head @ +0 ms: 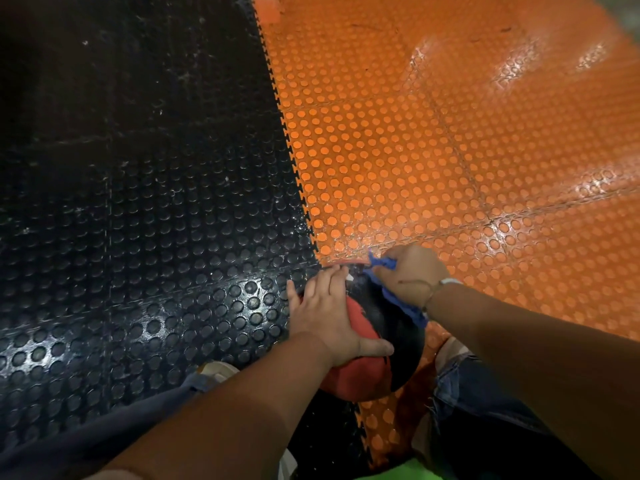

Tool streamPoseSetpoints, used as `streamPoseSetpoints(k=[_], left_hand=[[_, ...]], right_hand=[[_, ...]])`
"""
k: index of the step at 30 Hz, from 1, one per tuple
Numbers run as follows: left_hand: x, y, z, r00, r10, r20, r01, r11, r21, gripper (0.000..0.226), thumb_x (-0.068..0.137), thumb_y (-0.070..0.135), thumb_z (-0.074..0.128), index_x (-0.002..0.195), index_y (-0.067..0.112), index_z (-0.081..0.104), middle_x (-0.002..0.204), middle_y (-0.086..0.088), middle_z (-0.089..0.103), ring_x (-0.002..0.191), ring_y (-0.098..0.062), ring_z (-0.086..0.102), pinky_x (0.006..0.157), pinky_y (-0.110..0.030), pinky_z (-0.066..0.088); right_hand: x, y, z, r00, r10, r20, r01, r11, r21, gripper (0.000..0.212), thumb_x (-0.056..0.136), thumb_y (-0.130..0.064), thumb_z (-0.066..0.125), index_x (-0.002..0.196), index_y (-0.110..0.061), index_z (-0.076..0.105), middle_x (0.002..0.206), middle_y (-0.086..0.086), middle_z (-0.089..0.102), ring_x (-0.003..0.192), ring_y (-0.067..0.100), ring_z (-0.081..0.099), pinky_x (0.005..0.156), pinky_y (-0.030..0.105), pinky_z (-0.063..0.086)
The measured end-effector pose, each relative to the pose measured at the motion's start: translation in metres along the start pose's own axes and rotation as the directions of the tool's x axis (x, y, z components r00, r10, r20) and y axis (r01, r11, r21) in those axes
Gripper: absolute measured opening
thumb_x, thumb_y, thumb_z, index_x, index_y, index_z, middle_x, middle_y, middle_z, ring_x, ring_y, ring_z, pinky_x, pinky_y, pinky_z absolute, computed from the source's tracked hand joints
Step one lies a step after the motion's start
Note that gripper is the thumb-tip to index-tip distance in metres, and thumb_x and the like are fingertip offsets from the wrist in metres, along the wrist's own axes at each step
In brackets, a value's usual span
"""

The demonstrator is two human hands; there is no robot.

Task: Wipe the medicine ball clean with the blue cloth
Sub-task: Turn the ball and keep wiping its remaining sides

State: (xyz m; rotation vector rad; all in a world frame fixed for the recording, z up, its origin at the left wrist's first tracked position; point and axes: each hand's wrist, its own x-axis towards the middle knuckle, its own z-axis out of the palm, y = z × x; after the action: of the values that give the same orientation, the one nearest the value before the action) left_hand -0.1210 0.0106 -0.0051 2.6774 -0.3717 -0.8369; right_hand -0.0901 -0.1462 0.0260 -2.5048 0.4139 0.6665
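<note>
Mid-wipe: the medicine ball (393, 329) is steadied by the spread left hand (325, 317), the blue cloth (401, 301) clutched in the right hand (412, 271). Turning seems needed next.

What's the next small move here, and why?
Probably drag the blue cloth in the right hand toward the body across the black panel of the medicine ball. The left hand steadies it, and the cloth sits at its far side.

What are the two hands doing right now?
Left hand: open, spread flat on the ball.
Right hand: closed, holding the cloth against the ball.
</note>
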Motion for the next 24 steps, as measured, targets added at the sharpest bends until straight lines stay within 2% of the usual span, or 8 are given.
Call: streamPoseSetpoints(k=[2,4,8,10,12,16,20,24], left_hand=[[0.002,0.002,0.000,1.000,-0.006,-0.005,0.006,1.000,-0.011,0.138,0.044,0.087,0.062,0.150,0.026,0.000,0.156,0.011,0.002,0.145,-0.015,0.003,0.116,-0.053,-0.009],[0.004,0.002,0.000,1.000,-0.016,-0.005,0.016,1.000,-0.010,0.139,0.043,0.088,0.062,0.150,0.025,0.000,0.155,0.011,0.003,0.145,-0.015,0.004,0.116,-0.054,-0.009],[0.003,-0.005,-0.001,1.000,-0.020,0.008,0.020,1.000,-0.014,0.138,0.044,0.088,0.062,0.150,0.025,0.001,0.155,0.010,0.004,0.145,-0.015,0.005,0.115,-0.056,-0.007],[0.002,-0.004,-0.002,1.000,-0.018,0.011,0.018,1.000,-0.026,0.137,0.045,0.087,0.063,0.150,0.025,0.001,0.155,0.011,0.005,0.145,-0.014,0.004,0.115,-0.055,-0.008],[0.004,-0.002,-0.003,0.999,-0.033,0.002,0.033,0.998,-0.051,0.137,0.044,0.087,0.063,0.150,0.026,0.002,0.155,0.010,0.006,0.145,-0.014,0.004,0.116,-0.054,-0.008],[0.008,0.000,-0.004,0.998,-0.057,0.006,0.057,0.998,-0.028,0.139,0.043,0.087,0.063,0.150,0.025,0.000,0.154,0.009,0.006,0.145,-0.015,0.004,0.116,-0.054,-0.009],[0.002,0.000,-0.002,0.999,-0.038,0.014,0.037,0.999,0.005,0.138,0.045,0.087,0.063,0.150,0.024,-0.002,0.155,0.009,0.002,0.145,-0.015,0.003,0.115,-0.054,-0.010],[-0.002,0.005,0.001,1.000,-0.002,-0.011,0.002,1.000,-0.016,0.137,0.046,0.086,0.063,0.150,0.025,-0.001,0.156,0.010,0.000,0.145,-0.015,0.000,0.115,-0.052,-0.012]], right_hand=[[0.005,0.003,0.001,0.996,0.051,-0.070,-0.050,0.999,0.010,0.026,0.091,-0.024,0.053,0.068,-0.011,0.052,0.064,0.006,0.050,0.067,0.026,0.049,0.051,0.025,0.031],[-0.002,-0.003,0.007,0.997,-0.010,-0.071,0.004,0.996,-0.090,0.021,0.091,-0.029,0.053,0.081,-0.012,0.056,0.068,0.004,0.051,0.067,0.024,0.048,0.052,0.023,0.032],[-0.020,-0.008,0.008,0.986,-0.158,0.048,0.160,0.987,-0.026,0.019,0.083,-0.033,0.066,0.096,-0.019,0.067,0.076,0.000,0.064,0.070,0.020,0.059,0.065,0.028,0.051],[-0.012,-0.005,0.002,0.994,-0.099,0.046,0.096,0.993,0.071,0.023,0.083,-0.031,0.067,0.096,-0.012,0.068,0.085,0.007,0.068,0.080,0.025,0.063,0.076,0.037,0.054],[0.001,-0.002,0.000,1.000,0.010,-0.024,-0.008,0.997,0.083,0.031,0.087,-0.033,0.063,0.103,-0.006,0.065,0.097,0.014,0.067,0.088,0.029,0.060,0.080,0.035,0.051],[0.001,-0.013,0.009,0.999,0.004,-0.053,-0.008,0.997,-0.076,0.019,0.090,-0.027,0.054,0.089,-0.011,0.063,0.079,0.008,0.060,0.076,0.027,0.057,0.061,0.027,0.042],[-0.018,-0.009,0.015,0.998,-0.060,0.011,0.059,0.995,0.079,0.007,0.086,-0.027,0.061,0.080,-0.024,0.063,0.066,-0.002,0.061,0.059,0.018,0.057,0.049,0.022,0.042],[0.010,0.025,0.003,0.990,0.129,-0.051,-0.126,0.991,0.052,0.020,0.088,-0.023,0.059,0.072,-0.011,0.060,0.066,0.008,0.058,0.062,0.024,0.051,0.052,0.024,0.035]])
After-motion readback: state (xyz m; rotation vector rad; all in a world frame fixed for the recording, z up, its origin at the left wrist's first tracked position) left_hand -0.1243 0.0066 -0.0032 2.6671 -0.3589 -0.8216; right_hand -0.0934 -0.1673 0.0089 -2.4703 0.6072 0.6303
